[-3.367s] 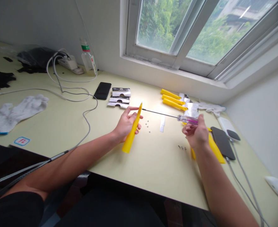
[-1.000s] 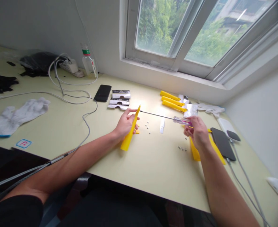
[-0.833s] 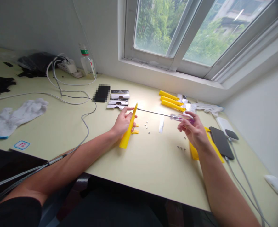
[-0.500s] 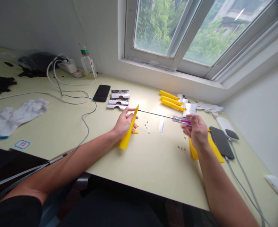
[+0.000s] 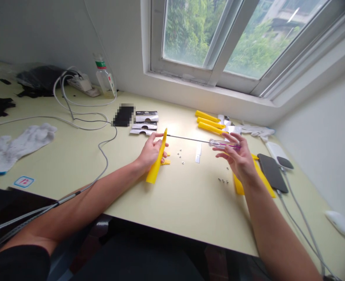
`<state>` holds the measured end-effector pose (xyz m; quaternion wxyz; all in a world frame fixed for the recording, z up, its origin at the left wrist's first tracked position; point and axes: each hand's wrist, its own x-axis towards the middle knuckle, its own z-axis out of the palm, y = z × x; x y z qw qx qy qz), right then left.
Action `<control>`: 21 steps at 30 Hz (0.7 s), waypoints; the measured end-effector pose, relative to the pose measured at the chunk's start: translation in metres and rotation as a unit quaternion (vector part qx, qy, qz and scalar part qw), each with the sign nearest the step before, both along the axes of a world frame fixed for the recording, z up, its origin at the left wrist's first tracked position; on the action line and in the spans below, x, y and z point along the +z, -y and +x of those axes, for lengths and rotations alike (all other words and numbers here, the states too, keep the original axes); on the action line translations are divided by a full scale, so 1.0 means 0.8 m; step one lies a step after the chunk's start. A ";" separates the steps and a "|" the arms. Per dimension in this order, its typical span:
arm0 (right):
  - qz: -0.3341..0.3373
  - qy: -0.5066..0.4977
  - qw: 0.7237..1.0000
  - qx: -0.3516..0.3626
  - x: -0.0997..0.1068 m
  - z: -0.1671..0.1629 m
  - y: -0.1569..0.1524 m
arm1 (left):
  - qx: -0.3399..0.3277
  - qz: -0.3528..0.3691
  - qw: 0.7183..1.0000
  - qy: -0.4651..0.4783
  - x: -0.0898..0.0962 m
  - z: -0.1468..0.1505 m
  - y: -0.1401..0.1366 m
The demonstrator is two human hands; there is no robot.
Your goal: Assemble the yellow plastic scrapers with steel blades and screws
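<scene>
My left hand (image 5: 152, 151) is closed around a long, tapered yellow plastic handle (image 5: 156, 164), held tilted above the table. A screwdriver (image 5: 223, 144) with a clear and purple grip lies between the fingers of my right hand (image 5: 239, 158), which are partly spread around it. Its thin shaft runs left, and the tip meets the yellow handle near its upper end; what sits at the contact point is too small to make out. Several small nuts (image 5: 180, 156) lie between my hands. Several screws (image 5: 223, 180) lie left of my right wrist. Flat metal strips (image 5: 198, 153) lie beyond the nuts.
More yellow handles (image 5: 210, 121) lie by the window, and a larger yellow piece (image 5: 261, 179) beneath my right forearm. Printed card sleeves (image 5: 144, 123), a phone (image 5: 272, 171), a white glove (image 5: 21, 144), a bottle (image 5: 104, 80) and loose cables (image 5: 104, 152) surround the work area.
My right hand's fingers have loosened and spread around the screwdriver grip, where they were wrapped closely before. The tip stays at the yellow handle. The whole view has shifted slightly.
</scene>
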<state>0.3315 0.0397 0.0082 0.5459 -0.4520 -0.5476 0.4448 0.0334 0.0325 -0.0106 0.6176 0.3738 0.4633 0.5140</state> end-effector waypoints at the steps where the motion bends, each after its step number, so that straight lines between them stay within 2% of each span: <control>1: -0.004 0.004 1.000 -0.015 0.000 0.000 0.000 | -0.001 -0.002 1.000 -0.001 -0.001 0.000 0.000; 3: -0.022 0.008 0.999 -0.044 -0.001 0.000 -0.001 | -0.004 -0.001 1.000 -0.002 -0.003 0.001 0.001; 5: -0.034 0.000 0.999 -0.036 -0.002 0.000 0.000 | -0.003 0.007 1.000 -0.001 -0.003 0.001 0.001; 8: -0.008 -0.014 1.000 -0.012 0.000 -0.003 0.002 | -0.001 0.016 1.000 0.001 -0.001 0.000 0.002; 12: 0.023 -0.016 0.998 -0.064 0.004 -0.009 0.006 | -0.004 0.023 1.000 0.000 0.004 0.000 0.002; 16: 0.041 -0.029 0.998 -0.027 0.007 -0.011 0.008 | 0.002 0.025 1.000 0.003 0.007 0.000 0.003; 19: 0.039 0.005 0.996 -0.077 0.004 -0.009 0.007 | 0.001 0.024 1.000 0.003 0.007 0.000 0.003; 21: 0.026 0.006 0.997 -0.070 0.001 -0.007 0.006 | 0.003 0.024 1.000 0.001 0.007 0.000 0.002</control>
